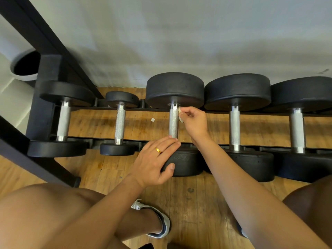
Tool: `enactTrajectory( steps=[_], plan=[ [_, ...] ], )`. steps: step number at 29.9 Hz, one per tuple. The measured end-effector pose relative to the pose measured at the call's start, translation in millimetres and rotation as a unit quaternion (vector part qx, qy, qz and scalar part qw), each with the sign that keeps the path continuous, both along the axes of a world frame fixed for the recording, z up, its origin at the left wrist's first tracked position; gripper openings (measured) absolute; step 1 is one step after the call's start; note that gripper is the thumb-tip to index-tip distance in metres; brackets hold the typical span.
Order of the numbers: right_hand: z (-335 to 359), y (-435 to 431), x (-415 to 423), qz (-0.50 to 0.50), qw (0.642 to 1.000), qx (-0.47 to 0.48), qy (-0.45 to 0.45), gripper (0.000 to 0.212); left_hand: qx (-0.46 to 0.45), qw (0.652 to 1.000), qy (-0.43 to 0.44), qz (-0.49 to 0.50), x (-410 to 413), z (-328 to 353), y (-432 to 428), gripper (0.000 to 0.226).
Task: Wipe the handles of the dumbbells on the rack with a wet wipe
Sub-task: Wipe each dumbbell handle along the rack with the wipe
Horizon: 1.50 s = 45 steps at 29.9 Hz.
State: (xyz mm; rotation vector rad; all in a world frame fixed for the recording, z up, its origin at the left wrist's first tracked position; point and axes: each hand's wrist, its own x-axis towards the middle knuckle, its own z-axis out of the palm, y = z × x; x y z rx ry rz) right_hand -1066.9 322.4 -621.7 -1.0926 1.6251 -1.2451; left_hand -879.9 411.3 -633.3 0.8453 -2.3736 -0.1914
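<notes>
step: wiping middle dumbbell's handle [173, 126]. right hand [193, 123] pinches wet wipe [180, 114] against its far end, just left of the hand. left hand [156, 159], fingers flat, steadies near head [186, 163]. next: draw wipe toward left hand.

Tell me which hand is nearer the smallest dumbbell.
Left. The left hand rests on the near weight of the middle dumbbell, just right of the smallest dumbbell. The right hand holds a wipe against the middle handle's right side, farther off.
</notes>
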Motion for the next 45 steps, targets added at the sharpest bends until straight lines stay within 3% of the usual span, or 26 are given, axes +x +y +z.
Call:
enactTrajectory(
  steps=[5, 12, 18, 27, 34, 39, 45],
  plan=[
    [-2.0, 1.9, -10.1, 0.032, 0.999, 0.017, 0.006, 0.015, 0.000, 1.000, -0.001, 0.001, 0.0, -0.1, -1.0, 0.055],
    [-1.7, -12.2, -0.1, -0.027, 0.992, 0.068, -0.104, 0.015, 0.002, 1.000, 0.002, -0.003, -0.6, -0.7, 0.3, 0.054],
    [3.0, 7.2, -7.9, 0.029, 0.995, 0.089, -0.039, 0.014, 0.000, 1.000, 0.008, -0.001, 2.0, -3.8, -1.2, 0.054],
    [8.5, -0.3, -2.5, -0.003, 0.992, 0.097, -0.085, 0.018, 0.003, 1.000, 0.006, -0.002, 0.9, -2.2, -0.5, 0.054],
    [8.4, 16.8, -9.5, 0.052, 0.995, 0.087, 0.008, 0.016, 0.000, 1.000, 0.012, 0.003, 0.0, -2.1, -0.7, 0.054],
    [17.1, 12.0, -6.0, 0.023, 0.996, 0.088, -0.020, 0.018, 0.004, 1.000, 0.004, 0.004, -0.4, 0.0, 0.9, 0.053],
    [13.0, 33.7, -14.8, 0.118, 0.984, 0.137, -0.002, 0.017, 0.002, 1.000, 0.008, 0.002, 0.5, -1.7, 0.3, 0.053]
  ],
)
